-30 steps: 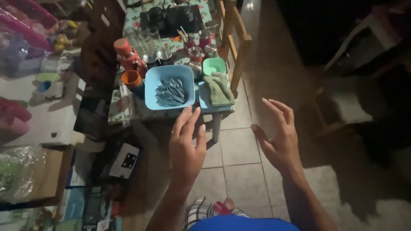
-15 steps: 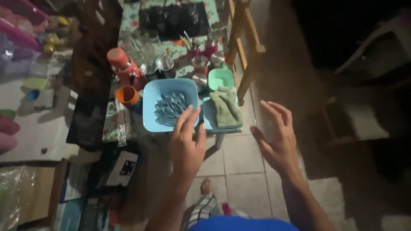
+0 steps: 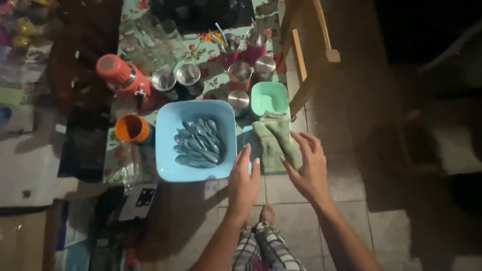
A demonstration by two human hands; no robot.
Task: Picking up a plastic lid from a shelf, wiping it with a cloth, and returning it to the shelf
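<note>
Blue bowl (image 3: 196, 140) of spoons (image 3: 198, 143) sits at the table (image 3: 201, 47) edge; left hand (image 3: 244, 181) reaches open, empty beside it, right hand (image 3: 307, 168) open, touching the green cloth (image 3: 276, 143), gripping nothing.

Just one view here, a head cam worn by the person, pointing almost straight down from standing height. There's no second view, so nothing overlaps. It looks down past the person's own forearms and checked shorts at the bottom edge, so the near end of the table (image 3: 150, 65) sits mid-frame and its far end runs off the top. Both the left hand (image 3: 244, 181) and right hand (image 3: 307, 165) land near the centre, fairly close to the lens. The tiled floor (image 3: 321, 226) fills the lower right, and dim light hides the right side.
</note>
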